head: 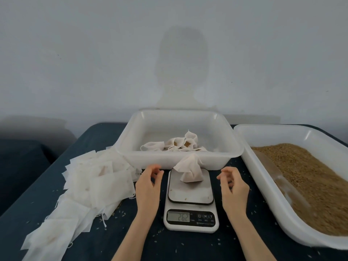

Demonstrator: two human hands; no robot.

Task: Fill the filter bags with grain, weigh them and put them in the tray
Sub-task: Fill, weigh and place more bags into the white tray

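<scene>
A filled white filter bag (189,170) stands on the platform of a small white kitchen scale (190,199), whose display shows digits. My left hand (148,182) hovers just left of the scale with fingers loosely curled, holding nothing. To the right of the scale my right hand (232,184) is in the same loose pose, also holding nothing. Neither hand touches the bag. Behind the scale a white tray (131,157) holds several filled bags (180,144). A second white tray (267,187) at the right is heaped with brown grain (310,183).
A spread pile of flat unfilled filter bags (88,183) covers the table's left side. Loose grains are scattered over the dark blue table cover (188,245). A pale wall rises right behind the trays. The table's left edge drops off toward a dark seat.
</scene>
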